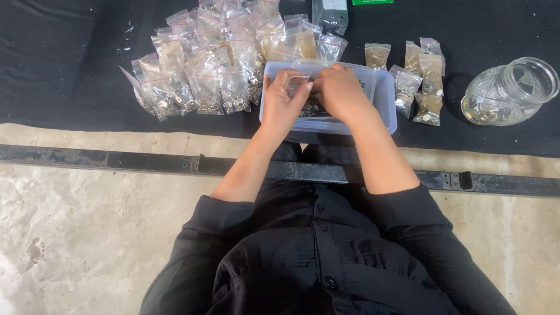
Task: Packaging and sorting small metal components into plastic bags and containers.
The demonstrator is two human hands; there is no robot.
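Observation:
My left hand (282, 102) and my right hand (338, 90) meet over a clear plastic box (386, 102) on a black cloth. Between the fingers of both hands is a small clear plastic bag (297, 81), held at its upper edge. Small dark and metallic parts lie in the box under my hands (312, 109). My black sleeves are pushed up to the elbows.
A heap of small filled clear bags (204, 64) lies left of the box. Several more small bags (421, 76) lie to its right. A glass jar (508, 92) lies tipped at the far right. A dark metal rail (116, 160) runs across the pale stone floor.

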